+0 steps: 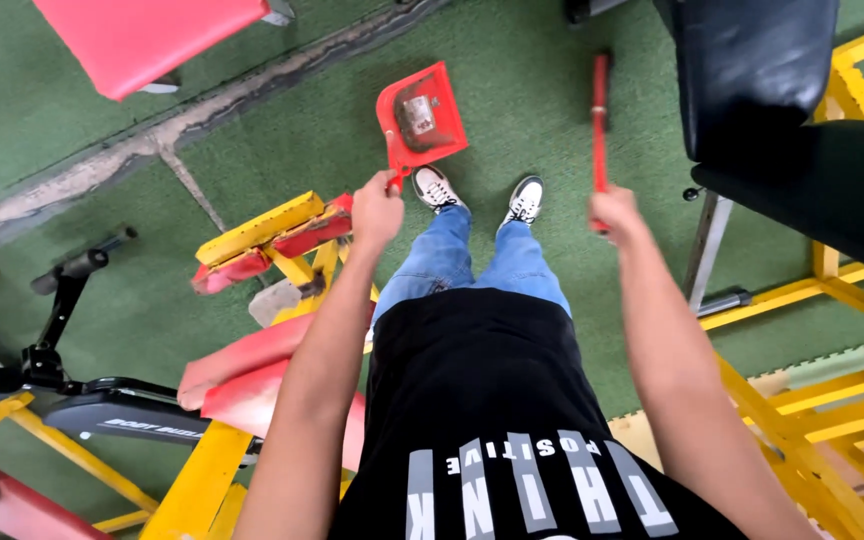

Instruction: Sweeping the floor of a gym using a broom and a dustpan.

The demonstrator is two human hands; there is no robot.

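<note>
My left hand (376, 212) grips the handle of a red dustpan (421, 118), which hangs above the green floor with some grey debris in its tray. My right hand (616, 212) is closed round the red handle of a broom (600, 125) that points away from me toward the floor; its head is blurred and dark at the far end. Between the two hands I see my legs in blue jeans and my white shoes (480, 195) on the green mat.
A yellow-framed gym machine with red pads (270, 235) stands at my left. A black padded bench on a yellow frame (782, 120) stands at my right. A red pad (142, 35) is at the top left, and a worn seam (167, 135) crosses the floor.
</note>
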